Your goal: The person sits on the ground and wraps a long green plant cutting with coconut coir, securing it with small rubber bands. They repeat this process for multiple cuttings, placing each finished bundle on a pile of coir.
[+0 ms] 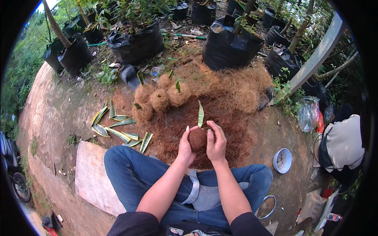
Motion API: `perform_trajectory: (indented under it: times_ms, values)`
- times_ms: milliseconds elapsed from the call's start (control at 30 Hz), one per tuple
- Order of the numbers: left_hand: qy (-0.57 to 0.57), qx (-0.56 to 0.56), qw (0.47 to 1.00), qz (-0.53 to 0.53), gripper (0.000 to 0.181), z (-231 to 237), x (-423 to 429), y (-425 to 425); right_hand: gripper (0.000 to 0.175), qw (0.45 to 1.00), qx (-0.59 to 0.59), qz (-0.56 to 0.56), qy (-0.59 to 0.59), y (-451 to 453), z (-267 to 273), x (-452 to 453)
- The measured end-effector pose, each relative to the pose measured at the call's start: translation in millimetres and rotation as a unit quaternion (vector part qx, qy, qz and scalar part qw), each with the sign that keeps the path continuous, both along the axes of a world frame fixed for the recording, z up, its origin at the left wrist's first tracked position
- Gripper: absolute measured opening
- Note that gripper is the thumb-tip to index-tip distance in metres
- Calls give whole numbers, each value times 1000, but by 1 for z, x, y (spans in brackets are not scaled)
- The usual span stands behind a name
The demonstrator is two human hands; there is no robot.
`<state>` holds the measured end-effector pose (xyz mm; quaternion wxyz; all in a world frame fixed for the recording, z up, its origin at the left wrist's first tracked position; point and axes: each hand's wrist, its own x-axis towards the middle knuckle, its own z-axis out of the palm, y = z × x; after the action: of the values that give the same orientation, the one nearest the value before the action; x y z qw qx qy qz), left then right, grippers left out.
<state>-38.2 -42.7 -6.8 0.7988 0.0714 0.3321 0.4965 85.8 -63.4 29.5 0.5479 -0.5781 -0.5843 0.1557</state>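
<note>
A round ball of brown coir point(197, 139) rests in my left hand point(186, 147), whose fingers curl around its left side and underside. From its top rises a green leaf cutting point(200, 114). My right hand point(216, 141) is just right of the ball, fingers raised and slightly bent; whether it touches the ball is unclear. Loose brown coir point(236, 141) spreads on the ground beneath. Several fibre-wrapped balls with short leaf cuttings, one of them here point(179, 93), sit beyond. Variegated snake plant leaf pieces point(118, 134) lie to the left. Loose coconut fibre point(245, 85) is heaped at the back right.
Black plant bags point(231, 47) line the back, with a dark slipper point(130, 76) before them. A pale blue bowl point(282, 160) stands by my right knee. A flat board point(94, 177) lies left. A grey post point(316, 56) slants at right, near a clear plastic bag point(308, 113).
</note>
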Motion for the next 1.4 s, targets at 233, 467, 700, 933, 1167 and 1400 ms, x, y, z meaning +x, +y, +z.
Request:
perform_trajectory:
  times_ms: [233,467,700,933,1167,1400]
  values:
    - [-41,3,999,35,46,-2,-6,6,62,795,-550,-17,-255,-16,1,70]
    - [-62,13,998,5,45,-11,-4,5,48,784,-554,-9,-278,-18,-33,23]
    - [-66,7,998,13,44,-2,-2,1,35,836,-517,-7,-184,-14,-49,35]
    - [-77,0,997,7,50,6,-8,0,26,915,-399,22,65,-1,-55,54]
    - [-32,37,999,25,47,1,-1,-2,39,757,-330,116,552,1,-40,54]
    - [147,120,981,35,52,-1,8,-7,61,723,-317,70,609,-2,-33,28]
